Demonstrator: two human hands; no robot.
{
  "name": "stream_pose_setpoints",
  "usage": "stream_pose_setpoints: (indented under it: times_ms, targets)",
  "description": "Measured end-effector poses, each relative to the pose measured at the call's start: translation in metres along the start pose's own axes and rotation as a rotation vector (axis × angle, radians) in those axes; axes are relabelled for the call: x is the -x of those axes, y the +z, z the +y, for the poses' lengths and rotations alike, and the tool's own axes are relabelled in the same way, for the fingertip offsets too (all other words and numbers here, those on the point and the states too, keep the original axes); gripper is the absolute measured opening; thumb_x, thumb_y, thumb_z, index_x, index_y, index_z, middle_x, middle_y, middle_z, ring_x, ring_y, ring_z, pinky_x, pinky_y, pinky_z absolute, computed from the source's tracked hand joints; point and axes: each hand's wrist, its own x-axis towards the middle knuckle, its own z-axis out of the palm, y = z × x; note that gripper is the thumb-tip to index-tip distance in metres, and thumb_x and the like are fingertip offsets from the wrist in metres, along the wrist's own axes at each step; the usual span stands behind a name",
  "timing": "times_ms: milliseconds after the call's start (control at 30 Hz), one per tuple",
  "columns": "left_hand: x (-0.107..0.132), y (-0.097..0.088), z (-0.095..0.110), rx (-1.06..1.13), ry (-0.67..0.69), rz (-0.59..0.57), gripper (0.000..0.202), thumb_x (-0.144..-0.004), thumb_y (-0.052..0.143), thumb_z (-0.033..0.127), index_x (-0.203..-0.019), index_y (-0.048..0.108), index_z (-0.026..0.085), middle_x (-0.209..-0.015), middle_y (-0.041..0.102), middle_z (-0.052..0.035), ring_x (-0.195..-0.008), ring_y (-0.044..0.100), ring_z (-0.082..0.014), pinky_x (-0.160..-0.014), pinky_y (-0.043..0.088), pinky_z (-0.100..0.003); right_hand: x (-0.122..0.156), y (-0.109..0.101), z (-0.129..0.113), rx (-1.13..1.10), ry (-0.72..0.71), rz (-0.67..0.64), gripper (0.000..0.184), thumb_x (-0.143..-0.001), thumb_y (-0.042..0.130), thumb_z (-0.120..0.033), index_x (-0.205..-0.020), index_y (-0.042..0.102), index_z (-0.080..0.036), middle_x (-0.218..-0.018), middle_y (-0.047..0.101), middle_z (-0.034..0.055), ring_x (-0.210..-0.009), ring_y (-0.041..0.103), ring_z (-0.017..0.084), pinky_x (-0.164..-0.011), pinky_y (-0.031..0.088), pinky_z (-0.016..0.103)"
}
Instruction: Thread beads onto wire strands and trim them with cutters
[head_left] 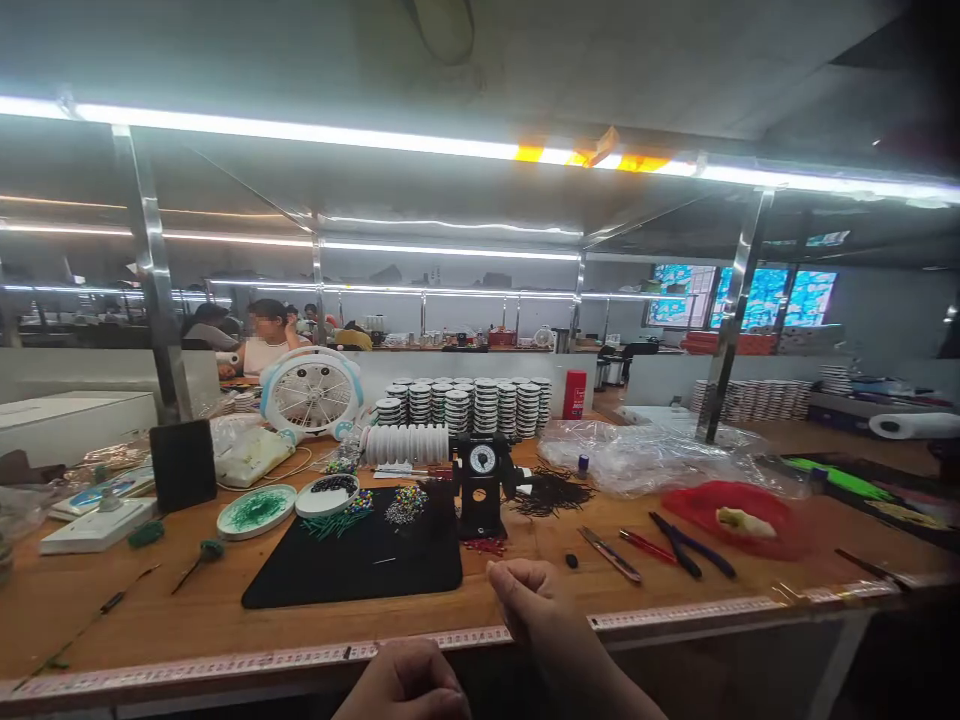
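My left hand point(409, 682) is closed at the front edge of the table, its fingers curled together. To its right, my right hand point(531, 597) is raised over the edge with thumb and forefinger pinched. Whatever is between the fingers of either hand is too small or hidden to make out. Beyond them lies a black mat point(352, 570) with a thin silvery pin-like piece point(385, 561) on it. Mixed coloured beads point(406, 504) form a pile at the mat's back. A black device with a round dial point(481, 490) stands behind my right hand, small red pieces point(485, 546) at its foot.
Left are a dish of green beads point(257, 511), a dish of black beads point(328, 494) and a fan point(312, 391). Right lie a utility knife point(611, 555), pliers point(686, 550) and a red bag point(720, 500). Stacked spools point(457, 405) stand behind; a measuring tape point(247, 662) lines the edge.
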Motion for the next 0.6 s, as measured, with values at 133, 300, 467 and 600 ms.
stream_pose_setpoints:
  times_ms: [133,300,467,600]
  targets:
    - [0.007,0.001,0.010,0.132,-0.042,-0.069,0.028,-0.063,0.072,0.035,-0.080,0.066,0.014,-0.063,0.065,-0.0036,-0.058,0.054,-0.0140,-0.057,0.039,-0.025,-0.003,-0.008,0.004,-0.168,0.084,0.051,0.051,-0.070,0.061,-0.056,-0.049,0.036,-0.017,-0.037,0.027,-0.0088,-0.033,0.017,0.003,-0.036,0.007,0.022]
    - [0.030,0.001,0.034,0.538,0.022,-0.081,0.024,-0.074,0.064,0.026,-0.097,0.061,0.018,-0.065,0.069,-0.0069,-0.062,0.063,-0.0193,-0.062,0.045,-0.031,-0.008,-0.019,0.018,-0.234,0.187,0.084,0.052,-0.063,0.065,-0.060,-0.052,0.037,-0.018,-0.036,0.025,-0.0108,-0.031,0.016,0.001,-0.034,0.007,0.020]
    - [0.036,-0.011,0.041,0.768,0.080,0.090,0.016,-0.062,0.076,0.019,-0.071,0.064,0.017,-0.052,0.062,0.0005,-0.044,0.059,-0.0130,-0.042,0.040,-0.019,0.003,-0.008,0.034,-0.172,0.274,0.030,0.054,-0.064,0.059,-0.065,-0.052,0.036,-0.018,-0.036,0.025,-0.0100,-0.032,0.015,0.002,-0.035,0.006,0.020]
    - [0.039,-0.023,0.024,1.003,0.021,0.317,0.026,-0.053,0.082,0.018,-0.069,0.063,0.017,-0.051,0.060,0.0031,-0.041,0.056,-0.0077,-0.035,0.034,-0.011,0.016,0.001,0.050,-0.027,0.274,-0.093,0.058,-0.069,0.050,-0.070,-0.049,0.031,-0.018,-0.040,0.022,-0.0079,-0.037,0.017,0.004,-0.039,0.012,0.021]
